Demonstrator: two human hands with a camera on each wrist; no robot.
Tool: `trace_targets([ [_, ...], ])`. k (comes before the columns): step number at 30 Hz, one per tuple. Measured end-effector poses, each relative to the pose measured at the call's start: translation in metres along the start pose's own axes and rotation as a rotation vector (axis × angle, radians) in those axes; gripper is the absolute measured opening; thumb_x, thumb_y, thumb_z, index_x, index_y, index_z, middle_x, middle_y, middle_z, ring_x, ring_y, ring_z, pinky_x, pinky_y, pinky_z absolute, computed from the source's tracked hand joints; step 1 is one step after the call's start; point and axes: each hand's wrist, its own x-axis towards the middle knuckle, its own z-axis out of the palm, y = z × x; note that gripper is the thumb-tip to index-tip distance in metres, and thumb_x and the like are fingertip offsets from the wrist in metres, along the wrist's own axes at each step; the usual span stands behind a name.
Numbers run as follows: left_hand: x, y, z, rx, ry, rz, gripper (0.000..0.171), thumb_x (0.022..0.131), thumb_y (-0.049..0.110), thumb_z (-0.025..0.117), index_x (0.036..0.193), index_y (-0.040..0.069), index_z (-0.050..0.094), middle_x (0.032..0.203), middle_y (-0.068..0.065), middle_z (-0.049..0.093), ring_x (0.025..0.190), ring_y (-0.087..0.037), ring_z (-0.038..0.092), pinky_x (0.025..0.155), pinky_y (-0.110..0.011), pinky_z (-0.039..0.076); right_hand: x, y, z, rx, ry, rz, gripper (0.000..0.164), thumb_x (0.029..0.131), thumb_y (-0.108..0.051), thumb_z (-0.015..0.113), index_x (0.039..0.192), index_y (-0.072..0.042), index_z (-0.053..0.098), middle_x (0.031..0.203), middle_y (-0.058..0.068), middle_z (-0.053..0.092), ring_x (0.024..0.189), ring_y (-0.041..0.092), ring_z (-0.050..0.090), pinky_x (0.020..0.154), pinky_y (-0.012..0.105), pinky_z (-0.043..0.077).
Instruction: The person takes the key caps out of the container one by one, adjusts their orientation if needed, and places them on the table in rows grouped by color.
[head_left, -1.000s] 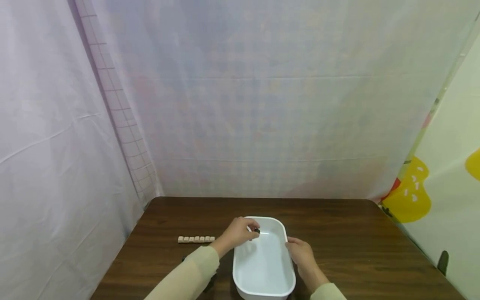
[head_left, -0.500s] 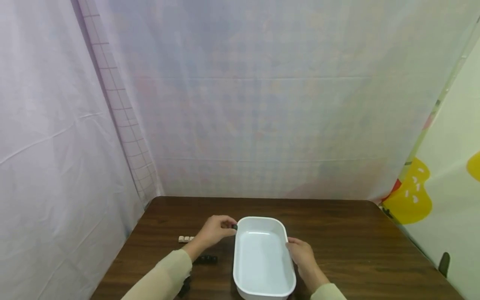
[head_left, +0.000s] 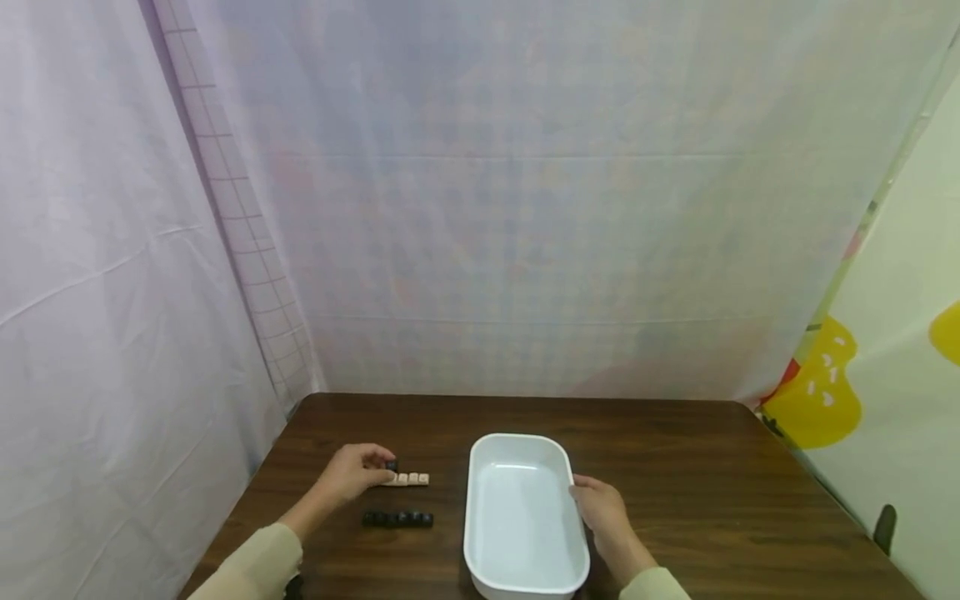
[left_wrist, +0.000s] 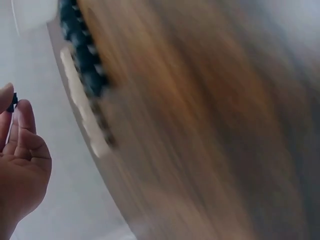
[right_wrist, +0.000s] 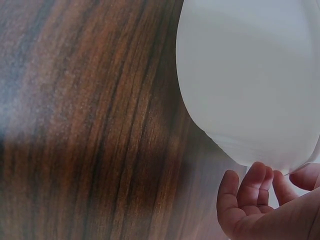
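My left hand (head_left: 347,477) pinches a small black keycap (head_left: 391,465) between thumb and fingertips, just above the row of cream keycaps (head_left: 413,479) and hiding that row's left part. Nearer to me lies a row of black keycaps (head_left: 397,519), apart from the cream one. In the left wrist view both rows are blurred, and the held keycap (left_wrist: 12,102) shows at the fingertips. A white rectangular tub (head_left: 527,533) with rounded corners stands right of the rows. My right hand (head_left: 606,510) grips its right rim, the thumb at the rim and the fingers against the outer wall.
All of this sits on a dark wood-grain table (head_left: 697,475). Pale curtains (head_left: 525,250) hang behind it and at the left. A dark object (head_left: 294,587), mostly hidden, lies by the left sleeve.
My left hand has moved left, from over the tub to the cream row, with the black keycap in its fingers. The black row has come into view. The right hand keeps its hold on the rim.
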Motion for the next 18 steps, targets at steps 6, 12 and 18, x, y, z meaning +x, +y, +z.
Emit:
trace_targets([
  [6,-0.018,-0.024,-0.018,0.057,-0.009,-0.043,0.023,0.077,0.008,0.08,0.098,0.003,0.072,0.083,0.001,0.065,0.078,-0.014,0.058,0.069,-0.032,0.047,0.002,0.0,0.001,-0.012,-0.002,0.013,0.037,0.095,-0.006,0.053,0.126,0.014,0.058,0.112,0.03,0.064,0.096,0.037,0.065,0.079,0.046,0.054],
  [12,-0.032,-0.043,-0.027,0.079,-0.053,-0.059,0.022,0.076,0.007,0.08,0.096,0.001,0.072,0.082,0.0,0.064,0.076,-0.016,0.057,0.067,-0.033,0.048,0.001,-0.001,0.001,0.001,-0.008,0.01,0.037,0.095,-0.006,0.053,0.126,0.014,0.057,0.114,0.031,0.064,0.102,0.041,0.063,0.083,0.048,0.052],
  [18,-0.041,-0.051,-0.027,0.045,-0.131,-0.08,0.018,0.075,0.003,0.079,0.092,0.0,0.071,0.078,0.001,0.061,0.074,-0.016,0.055,0.062,-0.027,0.046,0.0,-0.002,0.0,-0.004,-0.004,0.03,0.038,0.095,-0.006,0.054,0.127,0.014,0.057,0.115,0.031,0.063,0.1,0.04,0.063,0.081,0.047,0.053],
])
